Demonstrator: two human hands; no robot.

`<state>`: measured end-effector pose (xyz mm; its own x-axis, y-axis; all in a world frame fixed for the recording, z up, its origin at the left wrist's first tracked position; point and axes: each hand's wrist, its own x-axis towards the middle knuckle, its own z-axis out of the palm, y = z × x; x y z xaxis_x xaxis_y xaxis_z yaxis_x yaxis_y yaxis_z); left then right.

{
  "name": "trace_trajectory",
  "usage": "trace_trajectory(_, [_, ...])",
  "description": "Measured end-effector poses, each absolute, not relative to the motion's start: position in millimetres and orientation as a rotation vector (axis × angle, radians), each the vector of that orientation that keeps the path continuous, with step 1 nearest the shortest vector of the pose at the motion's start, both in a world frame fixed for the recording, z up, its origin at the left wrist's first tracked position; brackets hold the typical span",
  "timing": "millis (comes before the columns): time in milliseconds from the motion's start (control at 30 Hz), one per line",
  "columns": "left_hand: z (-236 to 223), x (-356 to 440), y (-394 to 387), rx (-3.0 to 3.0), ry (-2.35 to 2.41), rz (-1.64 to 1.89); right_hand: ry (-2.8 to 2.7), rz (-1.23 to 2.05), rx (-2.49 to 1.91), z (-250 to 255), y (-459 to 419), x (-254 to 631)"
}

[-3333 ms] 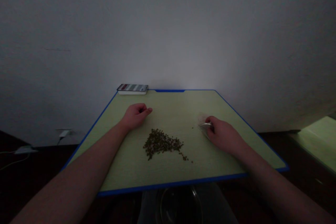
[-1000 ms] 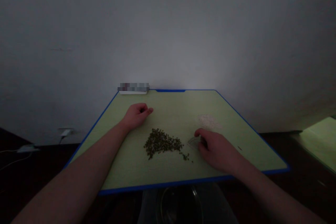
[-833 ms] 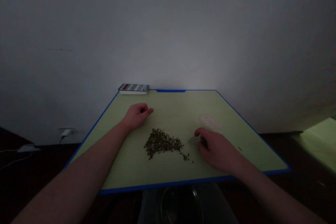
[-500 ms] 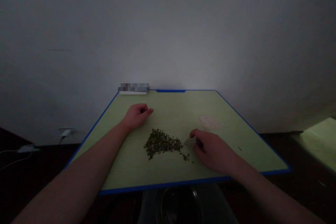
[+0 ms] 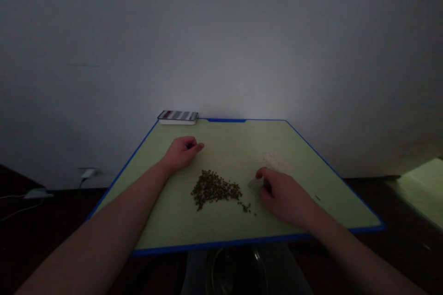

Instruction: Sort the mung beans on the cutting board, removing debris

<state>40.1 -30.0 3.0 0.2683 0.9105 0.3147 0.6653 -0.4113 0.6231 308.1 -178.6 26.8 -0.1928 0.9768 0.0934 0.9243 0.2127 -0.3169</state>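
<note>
Clear plastic piece: held at centre right of the frame, just beside the beans, its curved rim showing past the fingers.
Right hand: fingers curled down around the piece, not spread; the thumb is hidden.
Left hand: loosely curled, nothing seen in it, rested on the surface upper left of the beans.
Small dark beans: heaped at lower centre, strays scattered toward the right hand.
Pale grains: thinly spread above the right hand.
Phone: laid on a white box at the far left corner of the surface.
</note>
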Motion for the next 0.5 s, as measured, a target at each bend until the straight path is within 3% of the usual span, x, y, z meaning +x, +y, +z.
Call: trace_trajectory(500, [0.9, 39.1, -28.2, 2.173, 1.427, 0.925, -2.199, 0.17, -1.796, 24.1, -172.7, 295.6])
